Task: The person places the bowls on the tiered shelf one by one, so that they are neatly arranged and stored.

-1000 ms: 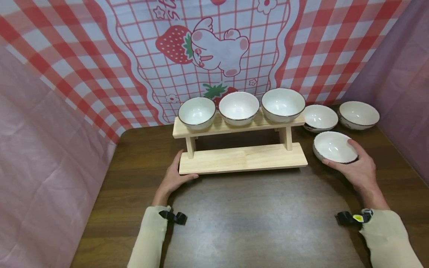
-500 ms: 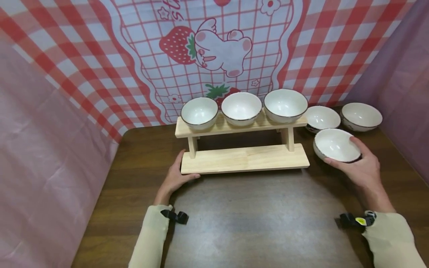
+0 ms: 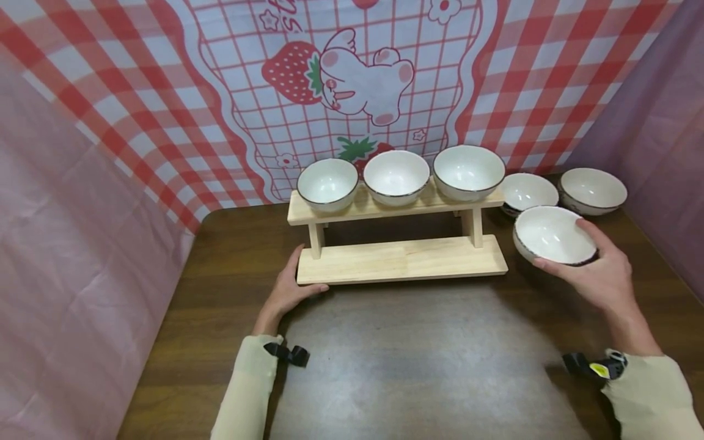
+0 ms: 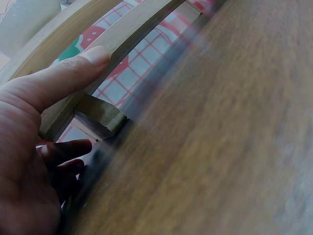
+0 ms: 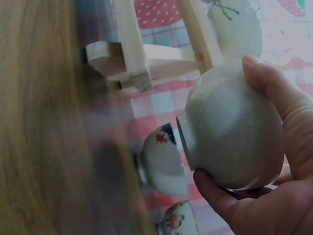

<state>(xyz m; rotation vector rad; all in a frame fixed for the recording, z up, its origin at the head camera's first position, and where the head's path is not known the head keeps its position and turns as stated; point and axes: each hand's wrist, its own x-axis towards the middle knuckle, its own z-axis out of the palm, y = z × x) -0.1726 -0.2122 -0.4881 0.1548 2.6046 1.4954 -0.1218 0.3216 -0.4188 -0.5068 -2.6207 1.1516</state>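
Note:
A pale two-tier wooden stand [image 3: 401, 261] bears three white bowls on its upper tier: a left one [image 3: 327, 183], a middle one [image 3: 396, 176] and a right one [image 3: 469, 171]. My left hand [image 3: 287, 292] grips the left end of the lower tier. In the left wrist view the thumb [image 4: 73, 77] lies along the tier's edge, with other fingers curled below. To the right of the stand my right hand [image 3: 602, 275] holds a white bowl [image 3: 554, 235] by its side. The right wrist view shows this bowl [image 5: 234, 127] raised off the table, thumb near its rim and fingers underneath.
Behind the held bowl, two more white bowls stand on the table: a nearer one [image 3: 529, 190] and one at the far right [image 3: 593, 188]. A red checked cloth [image 3: 220, 110] hangs behind the brown table [image 3: 181, 330]. Pink cloths hang at both sides.
My right hand has lifted the bowl off the table, bringing it up and slightly rightward. My left hand stays at the stand's end, and the view has shifted slightly.

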